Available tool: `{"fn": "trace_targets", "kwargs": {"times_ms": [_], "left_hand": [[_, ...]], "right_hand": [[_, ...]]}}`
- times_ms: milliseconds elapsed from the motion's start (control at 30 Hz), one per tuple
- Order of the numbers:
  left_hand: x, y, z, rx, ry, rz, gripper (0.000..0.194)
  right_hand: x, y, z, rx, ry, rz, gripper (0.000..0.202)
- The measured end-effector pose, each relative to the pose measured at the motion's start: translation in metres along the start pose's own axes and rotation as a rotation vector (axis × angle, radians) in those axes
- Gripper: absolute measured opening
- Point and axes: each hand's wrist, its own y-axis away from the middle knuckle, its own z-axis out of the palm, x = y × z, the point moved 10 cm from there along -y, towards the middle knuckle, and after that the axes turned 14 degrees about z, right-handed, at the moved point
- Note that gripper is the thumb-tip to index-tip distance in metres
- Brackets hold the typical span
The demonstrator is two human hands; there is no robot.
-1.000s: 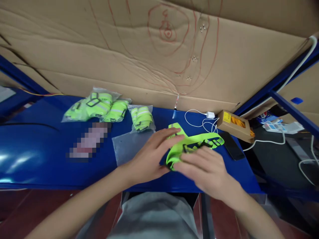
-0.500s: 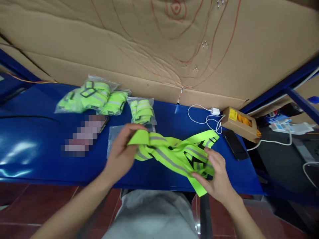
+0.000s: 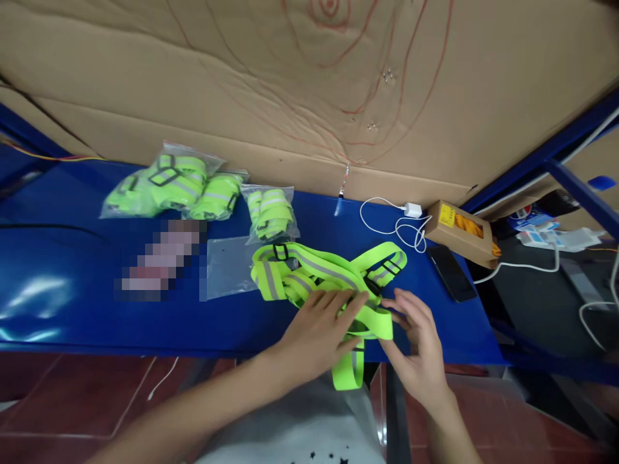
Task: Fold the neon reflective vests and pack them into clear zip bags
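1. Noted lime-green reflective straps [image 3: 333, 274] with black buckles, lying loosely looped on the blue surface [image 3: 159, 332], near the person's body; seen with one loop [image 3: 348, 374] hanging past the near edge.
2. Found left hand [image 3: 316, 328] palm down over the straps, fingers close together, thumb apart; touching, but cannot tell whether gripping.
3. Found right hand [image 3: 418, 338] at the right end of the straps, thumb and fingers parted widely around the end of a folded band; thumb appears to touch its lower edge, though blur leaves this uncertain.
4. Logged clear flat bag [image 3: 232, 267] left of the straps, partly beneath their left end.
5. Logged packed clear bags [image 3: 178, 187] of similar straps in a cluster at back left, and a separate filled bag [image 3: 272, 216] just behind the straps.
6. Recorded black phone [image 3: 452, 274] to the right, near an open-windowed cardboard box [image 3: 435, 222] with orange contents; saw white charger [image 3: 412, 210] with coiled cable just beside the box.
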Motion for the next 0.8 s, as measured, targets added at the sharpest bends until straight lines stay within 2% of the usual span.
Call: {"fn": "trace_targets", "kwargs": {"times_ms": [67, 100, 167, 233, 300, 367, 433, 500, 600, 667, 733, 800], "left_hand": [[-0.025, -0.004, 0.013, 0.083, 0.247, -0.128, 0.034], [-0.040, -0.002, 0.014, 0.173, 0.438, -0.193, 0.030], [-0.070, 0.013, 0.006, 0.439, 0.845, -0.337, 0.027], [-0.096, 0.037, -0.007, 0.727, 1.163, -0.508, 0.035], [-0.112, 0.062, -0.020, 0.965, 1.330, -0.685, 0.041], [-0.121, 0.082, -0.026, 1.125, 1.416, -0.870, 0.035], [-0.124, 0.096, -0.026, 1.240, 1.452, -1.031, 0.022], [-0.126, 0.102, -0.025, 1.297, 1.452, -1.106, 0.015], [-0.130, 0.109, -0.032, 1.285, 1.337, -1.037, 0.026], [-0.135, 0.117, -0.045, 1.244, 1.181, -0.955, 0.037], [-0.140, 0.130, -0.068, 1.215, 0.928, -0.874, 0.035], [-0.136, 0.145, -0.099, 1.219, 0.607, -0.782, 0.028]], "right_hand": [[-0.002, 0.001, -0.005, 0.038, -0.046, 0.020, 0.060], [-0.001, 0.001, -0.007, 0.053, -0.027, 0.032, 0.060], [0.006, -0.001, -0.008, 0.060, 0.056, 0.054, 0.064], [0.011, -0.006, -0.004, 0.026, 0.166, 0.045, 0.066], [0.009, -0.012, 0.006, -0.038, 0.315, -0.027, 0.062], [0.000, -0.019, 0.022, -0.104, 0.469, -0.147, 0.058], [-0.013, -0.026, 0.039, -0.149, 0.584, -0.263, 0.057], [-0.027, -0.034, 0.057, -0.199, 0.660, -0.361, 0.059], [-0.042, -0.049, 0.080, -0.259, 0.725, -0.461, 0.063], [-0.045, -0.061, 0.089, -0.281, 0.726, -0.471, 0.066], [-0.042, -0.073, 0.093, -0.291, 0.707, -0.440, 0.064], [-0.035, -0.082, 0.091, -0.272, 0.671, -0.391, 0.057]]}}
